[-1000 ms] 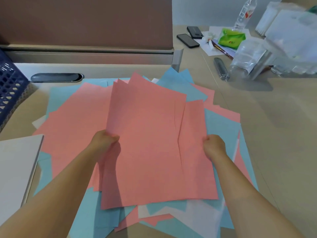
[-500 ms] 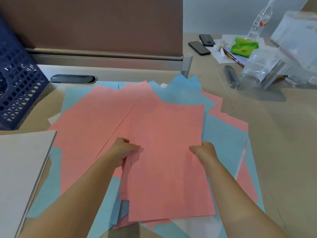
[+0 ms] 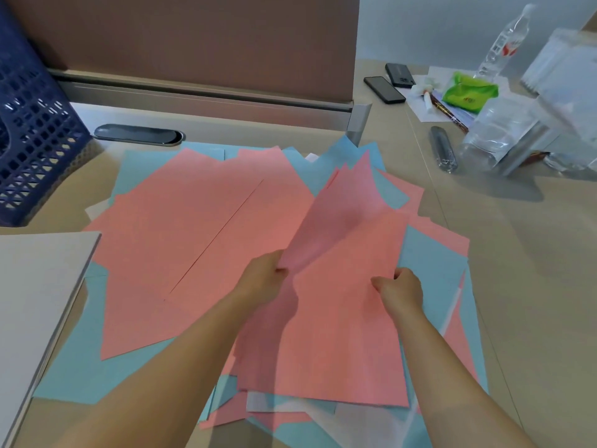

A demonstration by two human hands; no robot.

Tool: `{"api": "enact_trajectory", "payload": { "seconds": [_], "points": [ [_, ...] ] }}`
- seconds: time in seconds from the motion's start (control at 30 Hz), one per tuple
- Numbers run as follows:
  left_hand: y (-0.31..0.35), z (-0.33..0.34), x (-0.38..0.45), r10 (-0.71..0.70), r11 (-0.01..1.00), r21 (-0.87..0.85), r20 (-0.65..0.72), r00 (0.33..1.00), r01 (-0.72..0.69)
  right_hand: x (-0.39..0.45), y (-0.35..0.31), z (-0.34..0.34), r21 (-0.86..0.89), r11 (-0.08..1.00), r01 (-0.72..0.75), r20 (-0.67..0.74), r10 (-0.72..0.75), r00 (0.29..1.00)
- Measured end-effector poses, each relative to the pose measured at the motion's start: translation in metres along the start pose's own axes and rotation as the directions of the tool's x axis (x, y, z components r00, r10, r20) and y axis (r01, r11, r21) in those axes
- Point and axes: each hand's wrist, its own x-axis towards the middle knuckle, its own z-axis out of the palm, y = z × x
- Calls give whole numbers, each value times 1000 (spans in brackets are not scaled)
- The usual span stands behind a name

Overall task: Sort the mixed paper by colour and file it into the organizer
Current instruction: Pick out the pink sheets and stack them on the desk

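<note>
Pink, pale blue and white paper sheets in a loose mixed heap [image 3: 168, 240], spread over the beige desk top [image 3: 517, 270] just in front of the brown partition panel [image 3: 193, 40]. Left hand [image 3: 263, 276] at the heap's middle, fingers and thumb curled onto the lower edge of a lifted pink sheet [image 3: 342, 221] — sheet tilted up off the heap, blurred, its far corner pointing toward the partition. Right hand [image 3: 400, 291] just right of the left one, fingers curled tight on a flat stack of pink sheets [image 3: 339, 344] on top of the heap.

Dark blue perforated plastic organizer basket [image 3: 35, 137] off the heap's far left corner, apart from the paper. Pale grey board [image 3: 35, 302] at the heap's left edge, overlapping blue sheets. Dark oval cable grommet [image 3: 139, 134] between heap and partition.

Well right of the heap — two black phones [image 3: 392, 82], a green packet [image 3: 468, 93], a clear plastic bottle [image 3: 500, 43] upright, and a clear bottle lying on its side [image 3: 494, 137].
</note>
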Motion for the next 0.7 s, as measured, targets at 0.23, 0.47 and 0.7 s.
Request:
{"api": "enact_trajectory", "payload": {
  "seconds": [0.23, 0.47, 0.7],
  "points": [
    [-35, -44, 22, -184, 920, -380, -190, 964, 101, -3, -31, 23, 112, 987, 119, 61, -126, 990],
    [-87, -104, 48, -299, 943, 39, -330, 895, 329, -2, -70, 68, -32, 985, 168, 67, -166, 984],
    [-109, -140, 71, -241, 871, 348, -315, 918, 348, 15, -98, 85, -296, 946, 128, 38, -122, 992]
  ]
}}
